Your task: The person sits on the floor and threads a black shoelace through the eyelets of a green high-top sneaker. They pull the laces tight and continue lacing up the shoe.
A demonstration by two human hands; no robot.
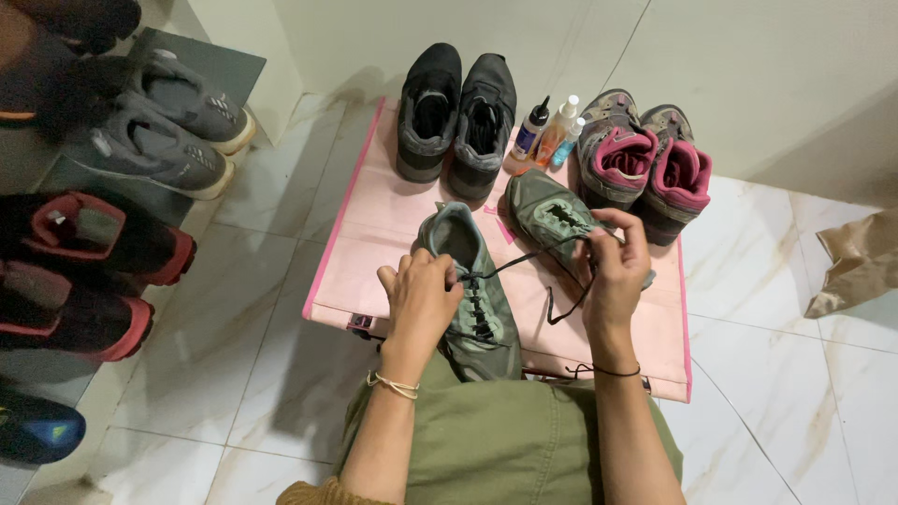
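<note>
A grey-green sneaker [472,290] lies toe toward me on a pink mat [374,224], its toe resting on my lap. My left hand [421,299] presses on its side at the eyelets, fingers pinching the black shoelace [524,264]. My right hand [615,265] holds the lace's other end, pulled taut to the right, with a loose loop hanging below. The matching grey-green sneaker [552,217] lies behind, partly hidden by my right hand.
On the mat's far edge stand a black-and-grey pair [456,112], three small bottles [552,131] and a grey-and-pink pair [644,164]. A shoe rack [103,159] with several shoes fills the left. A crumpled brown bag [856,262] lies on the marble floor at right.
</note>
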